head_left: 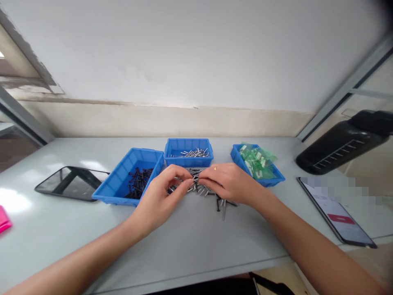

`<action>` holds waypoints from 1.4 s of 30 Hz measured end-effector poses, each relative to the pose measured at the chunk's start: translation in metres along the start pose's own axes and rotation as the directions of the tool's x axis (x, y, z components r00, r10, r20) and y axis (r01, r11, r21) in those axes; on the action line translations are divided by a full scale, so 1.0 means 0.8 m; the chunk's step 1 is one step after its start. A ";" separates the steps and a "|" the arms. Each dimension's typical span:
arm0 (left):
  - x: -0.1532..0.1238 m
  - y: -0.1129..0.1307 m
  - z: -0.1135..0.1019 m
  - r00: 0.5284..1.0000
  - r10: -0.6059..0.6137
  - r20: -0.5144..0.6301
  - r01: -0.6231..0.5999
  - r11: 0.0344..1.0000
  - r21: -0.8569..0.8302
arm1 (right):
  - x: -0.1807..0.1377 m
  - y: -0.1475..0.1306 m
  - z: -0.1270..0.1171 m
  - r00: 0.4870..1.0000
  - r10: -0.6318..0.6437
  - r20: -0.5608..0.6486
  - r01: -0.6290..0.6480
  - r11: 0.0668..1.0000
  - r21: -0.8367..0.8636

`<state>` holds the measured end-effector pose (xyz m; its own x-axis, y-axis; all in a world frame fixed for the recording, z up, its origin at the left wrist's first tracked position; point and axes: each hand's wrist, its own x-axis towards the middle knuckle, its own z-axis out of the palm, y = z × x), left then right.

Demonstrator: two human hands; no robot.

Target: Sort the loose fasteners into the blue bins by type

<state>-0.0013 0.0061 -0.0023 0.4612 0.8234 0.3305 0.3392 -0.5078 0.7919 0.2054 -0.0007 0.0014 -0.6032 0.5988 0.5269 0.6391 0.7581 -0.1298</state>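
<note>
A loose pile of mixed dark and silver nails (211, 196) lies on the grey table in front of three blue bins. My left hand (161, 196) and my right hand (229, 182) meet over the pile, both with fingers pinched together on nails at its top. The left bin (123, 182) holds dark nails. Silver nails fill the middle bin (188, 144). In the right bin (238, 157) lie small green packets. A ring shows on my right hand.
A dark phone (72, 183) lies face up at the left, and a pink object (3, 219) sits at the left edge. Another phone with a lit screen (336, 215) lies at the right, behind it a black device (340, 143). A wall closes the back.
</note>
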 end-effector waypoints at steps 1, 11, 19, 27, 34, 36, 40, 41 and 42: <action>0.000 0.000 0.000 1.000 0.014 -0.011 -0.014 1.000 0.012 | 0.000 0.000 0.003 0.999 0.003 0.046 -0.003 1.000 -0.004; 0.004 -0.007 0.002 0.999 -0.043 0.028 0.041 0.997 0.069 | 0.001 -0.001 0.006 1.000 0.016 0.011 -0.016 0.999 -0.052; 0.002 -0.004 0.000 0.998 -0.043 -0.046 0.047 0.996 0.077 | 0.001 -0.002 0.004 1.000 0.015 -0.026 -0.016 0.998 -0.057; -0.002 -0.005 0.001 0.995 0.096 -0.023 -0.093 0.988 0.123 | 0.003 -0.009 0.018 0.995 -0.007 0.099 0.009 1.000 -0.023; -0.002 0.001 -0.001 0.990 0.132 -0.046 -0.123 0.981 0.149 | 0.002 -0.009 0.019 0.999 -0.024 0.032 0.025 0.999 -0.031; -0.002 0.000 0.000 0.992 0.109 -0.056 -0.100 0.984 0.146 | 0.001 -0.007 0.014 1.000 -0.020 0.005 0.020 0.999 -0.031; -0.001 -0.002 0.000 0.995 0.063 -0.079 -0.053 0.990 0.133 | 0.001 -0.004 0.006 0.997 -0.022 -0.076 0.018 0.998 -0.056; 0.000 -0.003 0.000 0.995 0.057 -0.082 -0.046 0.991 0.125 | 0.001 -0.004 0.004 0.995 -0.025 -0.100 0.018 0.998 -0.066; 0.000 -0.004 0.001 0.995 0.051 -0.082 -0.042 0.993 0.113 | 0.002 -0.004 0.003 0.992 -0.028 -0.124 0.019 0.997 -0.075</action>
<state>-0.0018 0.0080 -0.0051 0.4092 0.8143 0.4117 0.4103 -0.5672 0.7141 0.2015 -0.0017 0.0005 -0.5570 0.5409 0.6302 0.6618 0.7476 -0.0568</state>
